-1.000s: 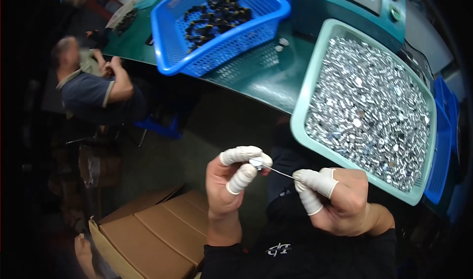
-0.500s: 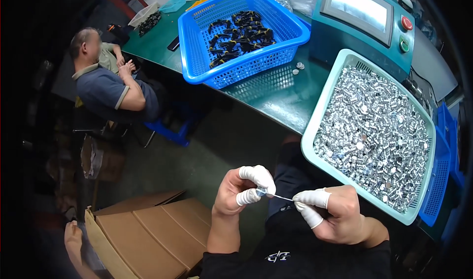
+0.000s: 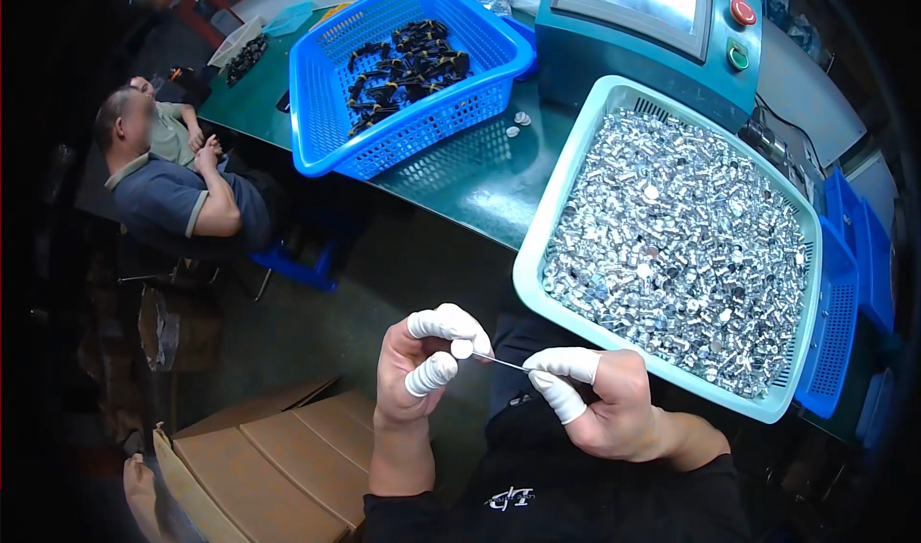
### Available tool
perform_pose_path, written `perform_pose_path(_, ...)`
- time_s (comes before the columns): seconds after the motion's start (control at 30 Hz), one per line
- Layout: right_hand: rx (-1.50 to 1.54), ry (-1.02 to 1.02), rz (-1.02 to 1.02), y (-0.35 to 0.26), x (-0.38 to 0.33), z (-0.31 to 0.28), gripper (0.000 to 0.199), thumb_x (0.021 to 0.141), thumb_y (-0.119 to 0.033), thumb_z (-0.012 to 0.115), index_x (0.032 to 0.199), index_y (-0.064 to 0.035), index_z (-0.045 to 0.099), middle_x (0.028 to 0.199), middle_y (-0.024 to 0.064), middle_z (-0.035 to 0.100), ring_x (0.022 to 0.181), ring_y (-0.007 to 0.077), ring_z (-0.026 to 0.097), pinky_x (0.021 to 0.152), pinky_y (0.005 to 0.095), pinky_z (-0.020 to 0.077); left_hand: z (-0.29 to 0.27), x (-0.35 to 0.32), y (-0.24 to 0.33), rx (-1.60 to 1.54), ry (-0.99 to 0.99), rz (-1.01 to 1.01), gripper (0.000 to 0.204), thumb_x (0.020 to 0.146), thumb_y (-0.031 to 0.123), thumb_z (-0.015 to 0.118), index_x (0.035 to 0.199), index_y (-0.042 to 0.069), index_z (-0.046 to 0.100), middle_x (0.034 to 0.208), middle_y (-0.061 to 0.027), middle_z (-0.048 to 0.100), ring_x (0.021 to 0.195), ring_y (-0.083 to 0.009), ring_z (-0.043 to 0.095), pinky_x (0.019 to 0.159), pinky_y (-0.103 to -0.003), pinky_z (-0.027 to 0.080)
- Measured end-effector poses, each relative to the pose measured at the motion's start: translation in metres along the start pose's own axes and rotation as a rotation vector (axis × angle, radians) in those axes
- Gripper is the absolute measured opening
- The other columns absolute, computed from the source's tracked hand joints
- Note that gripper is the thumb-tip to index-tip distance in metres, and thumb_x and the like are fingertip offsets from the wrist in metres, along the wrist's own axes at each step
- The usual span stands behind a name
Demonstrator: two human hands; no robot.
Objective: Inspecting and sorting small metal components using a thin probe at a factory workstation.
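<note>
My left hand (image 3: 413, 365), with white finger cots on its thumb and fingers, holds a small round silvery piece (image 3: 461, 348) at its fingertips. The thumb is a little apart from the piece, whose flat face shows. From my right hand (image 3: 609, 404), also in white finger cots, a thin metal rod (image 3: 501, 361) runs left to the round piece. Thumb and finger pinch the rod's right end. Whether its other end goes into the piece cannot be made out. Both hands are above my lap, in front of a pale green basket (image 3: 526, 279) heaped with small silvery metal parts (image 3: 681, 246).
On the green table (image 3: 494, 198) stand a blue basket (image 3: 403, 145) of black-and-yellow parts and a machine (image 3: 614, 54) with screen and buttons. Loose round pieces (image 3: 521, 118) lie between. Blue baskets (image 3: 835, 322) are right, an open carton (image 3: 278, 457) lower left. Two people sit at left.
The view has shifted, so the table and baskets appear farther left. My left thumb has come off the round piece, and its flat face now shows. My right hand keeps its pinch on the rod.
</note>
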State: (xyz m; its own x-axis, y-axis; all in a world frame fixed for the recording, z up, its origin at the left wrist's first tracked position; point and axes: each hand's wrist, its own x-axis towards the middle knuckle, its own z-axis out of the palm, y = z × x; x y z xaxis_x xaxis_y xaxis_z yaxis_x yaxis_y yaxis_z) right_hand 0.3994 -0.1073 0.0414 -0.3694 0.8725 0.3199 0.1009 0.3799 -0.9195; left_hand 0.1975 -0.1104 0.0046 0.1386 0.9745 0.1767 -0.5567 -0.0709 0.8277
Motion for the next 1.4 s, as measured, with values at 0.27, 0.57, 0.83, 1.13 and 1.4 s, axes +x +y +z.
perform_pose_path(0.27, 0.476, -0.196, 0.415, -0.001, -0.005, -0.016, 0.014, 0.091, -0.006, 0.055, 0.094, 0.001, 0.066, 0.064, 0.0003, 0.058, 0.052, 0.0048, 0.049, 0.049, 0.0193, 0.0375, 0.018, 0.009, -0.026, -0.288, -0.089, -0.044, 0.021, 0.08, 0.017, 0.071, 0.098, 0.009, 0.065, 0.078, -0.0033, 0.054, 0.073, -0.0171, 0.047, 0.065, -0.03, 0.037)
perform_pose_path(0.57, -0.053, 0.055, -0.054, 0.02, -0.008, 0.002, 0.014, 0.081, 0.003, 0.064, 0.095, 0.0037, 0.065, 0.062, 0.0105, 0.061, 0.051, 0.0156, 0.059, 0.046, 0.0265, 0.0425, 0.024, 0.017, -0.034, -0.309, 0.017, -0.075, 0.018, 0.078, 0.017, 0.072, 0.093, 0.012, 0.065, 0.074, -0.0008, 0.051, 0.072, -0.0156, 0.044, 0.065, -0.03, 0.034)
perform_pose_path(0.83, -0.022, -0.027, 0.092, 0.02, 0.008, 0.014, 0.011, 0.085, 0.003, 0.057, 0.094, 0.0042, 0.065, 0.074, 0.012, 0.066, 0.062, 0.0157, 0.063, 0.055, 0.0244, 0.0467, -0.002, 0.011, -0.028, -0.143, 0.072, 0.039, 0.024, 0.079, 0.017, 0.073, 0.1, 0.009, 0.067, 0.078, -0.0022, 0.057, 0.073, -0.0173, 0.048, 0.066, -0.031, 0.039)
perform_pose_path(1.13, -0.232, -0.012, -0.097, 0.019, 0.009, 0.026, 0.012, 0.081, 0.003, 0.061, 0.094, 0.0045, 0.063, 0.072, 0.0142, 0.067, 0.058, 0.0227, 0.066, 0.053, 0.0262, 0.0499, -0.051, 0.003, 0.012, -0.45, 0.542, 0.147, 0.028, 0.086, 0.016, 0.064, 0.11, 0.002, 0.058, 0.089, -0.0056, 0.058, 0.08, -0.0177, 0.052, 0.072, -0.031, 0.045)
perform_pose_path(1.4, -0.084, 0.042, -0.174, 0.003, 0.03, 0.041, 0.013, 0.077, 0.005, 0.065, 0.09, 0.0055, 0.065, 0.071, 0.0155, 0.065, 0.054, 0.0228, 0.063, 0.049, 0.0267, 0.0476, -0.024, 0.005, 0.01, -0.471, 0.298, 0.082, 0.035, 0.086, 0.03, 0.063, 0.108, 0.004, 0.058, 0.086, -0.0035, 0.054, 0.08, -0.017, 0.045, 0.073, -0.029, 0.036)
